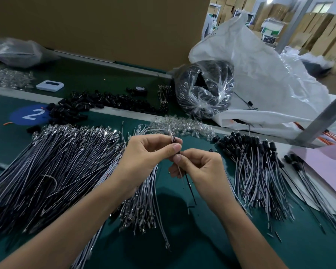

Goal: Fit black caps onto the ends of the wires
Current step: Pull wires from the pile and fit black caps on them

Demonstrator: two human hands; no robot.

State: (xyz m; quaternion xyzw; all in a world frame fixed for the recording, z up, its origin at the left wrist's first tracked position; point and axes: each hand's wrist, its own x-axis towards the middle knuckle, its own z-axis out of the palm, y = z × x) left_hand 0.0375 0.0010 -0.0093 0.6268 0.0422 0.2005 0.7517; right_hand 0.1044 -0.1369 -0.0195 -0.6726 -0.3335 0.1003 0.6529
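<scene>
While left grip (151, 152) pinches black cap (173, 139) and right grip (198, 164) pinches wire (189, 188) above tabletop (173, 230) centre | risk: wire end may buckle or miss (thin, flexible) | capped pile (260, 162) at 3 o'clock

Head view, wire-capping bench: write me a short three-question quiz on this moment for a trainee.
1. True or false: the heap of grey wires already wearing black caps lies to the right of the right hand.
2. Which number is printed on the round blue sticker? A) 2 B) 5 C) 7
3. Fill in: the left hand pinches a small black ___ while the right hand pinches the thin dark wire just below it.
Key: 1 true; 2 A; 3 cap.
</scene>
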